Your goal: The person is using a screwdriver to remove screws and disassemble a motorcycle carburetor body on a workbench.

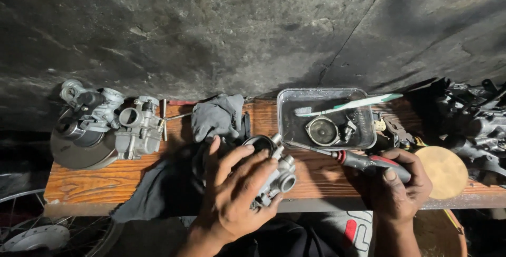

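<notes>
Left hand (pixel 232 194) wrapped around a metal carburetor body (pixel 276 170), fingers (pixel 247 170) spread over its top, holding it at the near edge of the wooden bench (pixel 105 178). Right hand (pixel 400 183) closed in a fist on the red-and-black handle of a screwdriver (pixel 363 161), tip just beside the carburetor. Behind, a clear plastic tray (pixel 287 125) with a toothbrush (pixel 348 104) and small parts; grey rag (pixel 216 115) and another carburetor (pixel 137 130) to the left

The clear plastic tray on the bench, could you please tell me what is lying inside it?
Inside the clear plastic tray lie a round metal bowl-shaped part, some small dark fittings and a coiled spring. A toothbrush rests across its rim. Any smaller pieces beneath these are hidden.
</notes>
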